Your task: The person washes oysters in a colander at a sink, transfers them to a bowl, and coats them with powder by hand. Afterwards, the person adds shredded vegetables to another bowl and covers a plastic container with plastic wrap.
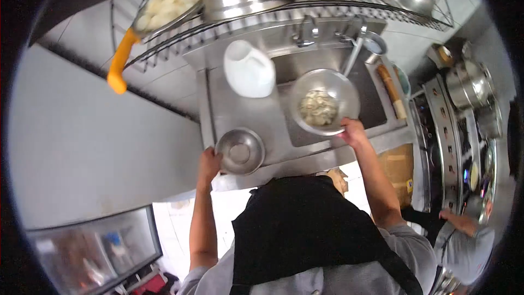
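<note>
A large metal bowl point(347, 88) with pale, wet-looking pieces of food point(318, 107) inside is held over the sink point(374, 95) by the right hand point(352, 132), its fingers closed on the near rim. A smaller metal bowl point(240, 151) on the table point(222, 112) is gripped at its left edge by the left hand point(209, 165), the fingers curled. Behind the smaller bowl, a white jug point(249, 71) is stood beside the sink.

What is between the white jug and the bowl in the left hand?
Only bare steel counter lies between the white jug and the bowl in the left hand, in the head view.
</note>
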A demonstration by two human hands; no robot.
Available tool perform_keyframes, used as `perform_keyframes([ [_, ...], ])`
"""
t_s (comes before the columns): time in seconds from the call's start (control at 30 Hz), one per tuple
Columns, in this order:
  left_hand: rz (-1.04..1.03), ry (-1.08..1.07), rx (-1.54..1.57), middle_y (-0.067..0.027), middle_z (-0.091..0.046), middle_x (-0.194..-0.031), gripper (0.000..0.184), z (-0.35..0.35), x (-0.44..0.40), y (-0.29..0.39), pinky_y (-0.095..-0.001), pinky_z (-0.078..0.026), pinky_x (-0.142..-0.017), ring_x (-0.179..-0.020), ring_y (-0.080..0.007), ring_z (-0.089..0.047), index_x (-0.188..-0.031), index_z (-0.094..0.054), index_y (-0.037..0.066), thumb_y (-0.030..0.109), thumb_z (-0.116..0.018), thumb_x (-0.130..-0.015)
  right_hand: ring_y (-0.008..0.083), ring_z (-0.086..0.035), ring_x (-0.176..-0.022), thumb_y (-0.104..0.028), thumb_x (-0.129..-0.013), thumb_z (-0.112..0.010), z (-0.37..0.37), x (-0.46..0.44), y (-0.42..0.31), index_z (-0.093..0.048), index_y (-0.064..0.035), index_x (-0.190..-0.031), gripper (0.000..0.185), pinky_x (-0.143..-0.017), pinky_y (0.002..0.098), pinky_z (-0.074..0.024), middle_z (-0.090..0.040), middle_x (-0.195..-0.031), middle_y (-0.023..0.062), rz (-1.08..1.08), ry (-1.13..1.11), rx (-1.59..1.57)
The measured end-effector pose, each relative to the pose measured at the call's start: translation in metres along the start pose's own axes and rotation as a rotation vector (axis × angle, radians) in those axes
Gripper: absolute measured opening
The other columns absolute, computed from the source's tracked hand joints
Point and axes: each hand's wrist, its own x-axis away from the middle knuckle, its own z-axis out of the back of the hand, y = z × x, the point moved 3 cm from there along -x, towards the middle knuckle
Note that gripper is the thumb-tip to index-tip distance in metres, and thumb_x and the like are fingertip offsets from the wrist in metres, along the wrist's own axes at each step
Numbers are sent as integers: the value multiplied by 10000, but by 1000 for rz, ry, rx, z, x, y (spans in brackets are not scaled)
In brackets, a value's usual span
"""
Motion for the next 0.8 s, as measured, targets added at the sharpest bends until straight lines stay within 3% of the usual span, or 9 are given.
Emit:
perform_keyframes([
  [0.07, -14, 64, 76, -248, -602, -726, 226, 8, 2, 38, -446, -472, -629, -630, -362, -584, -806, -521, -53, 114, -672, -812, 298, -710, -831, -5, -891, -535, -18, 22, -12, -543, 97, -1179, 305, -628, 411, -653, -653, -994, 189, 83, 92, -122],
  [0.13, -20, 144, 31, -271, -623, -779, 178, 10, -3, 56, -473, -503, -689, -726, -446, -631, -892, -585, -60, 97, -647, -834, 274, -694, -745, 3, -875, -543, -14, 30, -20, -571, 51, -1048, 182, -574, 401, -616, -643, -911, 139, 101, 23, 83],
  [0.27, -222, 291, 2, -315, -623, -843, 214, 1, -30, 57, -525, -487, -743, -831, -502, -626, -983, -614, -61, 118, -612, -866, 236, -665, -636, 6, -852, -560, -15, 48, -36, -587, 11, -949, 101, -506, 374, -577, -624, -806, 90, 115, 32, 63],
  [0.33, -261, 305, -96, -335, -651, -931, 288, 4, -42, 53, -544, -494, -803, -907, -519, -637, -1108, -642, -92, 59, -569, -873, 273, -697, -697, 5, -852, -584, -1, 34, -29, -552, 60, -1116, 271, -537, 395, -622, -654, -951, 163, 105, 13, 58],
  [0.43, -86, 256, -138, -354, -656, -969, 296, 8, -73, 19, -539, -504, -803, -890, -525, -645, -1068, -648, -105, 89, -585, -854, 266, -687, -698, -2, -856, -591, 2, 38, -32, -508, 53, -1171, 331, -543, 404, -633, -636, -976, 170, 52, 8, 157],
  [0.53, 141, 245, 134, -385, -641, -983, 341, 18, -103, -35, -524, -520, -805, -869, -522, -656, -1042, -643, -133, 122, -615, -817, 211, -618, -573, -11, -846, -583, 0, 51, -31, -611, 5, -885, 50, -436, 340, -512, -613, -766, 87, 124, 103, 68],
  [0.67, 313, 411, 562, -205, -659, -947, 298, 16, -142, -65, -403, -598, -502, -697, -271, -681, -1073, -590, -143, 76, -555, -873, 225, -627, -565, 6, -845, -561, -10, 62, -30, -587, 33, -916, 81, -419, 339, -494, -621, -782, 107, 129, 54, -36],
  [0.77, 336, 433, 866, -259, -657, -974, 337, 20, -168, -16, -483, -646, -637, -807, -362, -708, -1050, -582, -185, 121, -555, -910, 319, -712, -729, 27, -828, -553, 5, 49, -19, -452, 98, -1253, 443, -563, 421, -650, -642, -1028, 211, 9, -56, 2],
  [0.8, 301, 391, 983, -269, -638, -1011, 353, 16, -183, -7, -500, -652, -639, -818, -377, -703, -1092, -547, -191, 118, -534, -923, 320, -713, -729, 28, -827, -551, 7, 47, -17, -456, 103, -1246, 436, -562, 424, -650, -644, -1023, 212, 0, -53, 9],
])
